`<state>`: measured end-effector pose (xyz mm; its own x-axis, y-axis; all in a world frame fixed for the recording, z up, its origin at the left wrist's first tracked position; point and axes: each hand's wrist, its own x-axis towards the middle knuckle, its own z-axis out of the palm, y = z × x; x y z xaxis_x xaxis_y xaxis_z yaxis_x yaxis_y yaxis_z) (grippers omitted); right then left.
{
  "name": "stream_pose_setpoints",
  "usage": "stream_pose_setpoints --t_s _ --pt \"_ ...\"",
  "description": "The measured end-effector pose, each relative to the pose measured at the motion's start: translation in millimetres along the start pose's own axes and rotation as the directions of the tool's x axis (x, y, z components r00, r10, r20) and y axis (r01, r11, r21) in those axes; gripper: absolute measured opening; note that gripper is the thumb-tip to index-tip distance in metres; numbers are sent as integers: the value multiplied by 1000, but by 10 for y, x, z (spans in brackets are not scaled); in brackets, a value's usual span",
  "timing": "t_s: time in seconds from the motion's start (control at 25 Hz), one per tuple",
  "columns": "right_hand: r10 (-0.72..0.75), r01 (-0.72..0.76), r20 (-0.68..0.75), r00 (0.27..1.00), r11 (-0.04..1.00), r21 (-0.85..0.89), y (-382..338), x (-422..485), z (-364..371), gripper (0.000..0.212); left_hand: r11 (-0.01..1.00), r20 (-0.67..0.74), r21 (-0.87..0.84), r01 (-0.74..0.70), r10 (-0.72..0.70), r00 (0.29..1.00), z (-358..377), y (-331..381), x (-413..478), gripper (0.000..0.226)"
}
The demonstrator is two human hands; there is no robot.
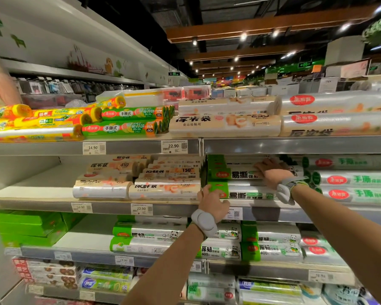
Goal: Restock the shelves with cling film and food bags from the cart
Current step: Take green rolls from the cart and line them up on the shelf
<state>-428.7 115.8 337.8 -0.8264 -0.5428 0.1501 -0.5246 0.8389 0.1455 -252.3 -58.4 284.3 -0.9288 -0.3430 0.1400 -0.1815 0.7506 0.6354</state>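
Head view: I'm facing the shelves, both arms stretched out to the middle shelf [266, 213].

Two green-and-silver cling film rolls [235, 174] are stacked there, one on the other. Their long axes run left-right along the shelf edge, green ends point left, and the printed labels face me.

My right hand [273, 172] lies on the upper roll's right part. Fingers are nearly straight and spread, palm down on the wrap, no curl round it.

My left hand [212, 205] is lower, at the shelf edge, back of the hand toward me. Its fingers [204, 190] touch the green left end of the lower roll [246, 194]. I can't tell whether they wrap round it or just press on it.

There's a grey wrist band [204, 220] on the left arm and another one [284, 192] on the right.

- Just left of my left hand: beige food bag rolls [163, 190], also lying left-right.
- Right of my right hand: clear rolls with red oval labels [350, 179], same lie.
- Under my left hand: a price tag [141, 209], further left on the shelf edge.
- One shelf down, beneath my forearms: panda-print rolls [221, 249].
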Motion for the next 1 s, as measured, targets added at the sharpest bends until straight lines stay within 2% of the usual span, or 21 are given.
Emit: stream_pose_setpoints --t_s 0.12,0.4,0.52,0.64,0.76,0.88,1.0 --pt "-11 8 66 998 999 40 -6 127 128 53 1000 -13 13 -16 16 1000 1 -41 8 37" --pt "37 -33 -29 999 991 127 -176 114 207 44 990 7 139 18 -19 1000 -98 30 128 44" --pt "93 -79 -72 993 981 175 -130 57 213 50 982 15 181 57 -60 998 -155 143 233 43" --pt "251 -225 -85 964 945 238 105 -61 225 57 974 -77 187 132 -119 990 -184 257 332 52" --pt "325 -300 -80 942 926 228 337 -194 281 49 923 -173 341 180 -126 977 -169 342 474 57" --pt "355 -325 -11 935 867 379 456 -227 376 46 908 -158 387 159 -105 982 -119 377 643 56" --pt "351 -327 69 934 761 560 488 -228 442 41 960 -104 248 132 -110 989 -93 276 822 38"
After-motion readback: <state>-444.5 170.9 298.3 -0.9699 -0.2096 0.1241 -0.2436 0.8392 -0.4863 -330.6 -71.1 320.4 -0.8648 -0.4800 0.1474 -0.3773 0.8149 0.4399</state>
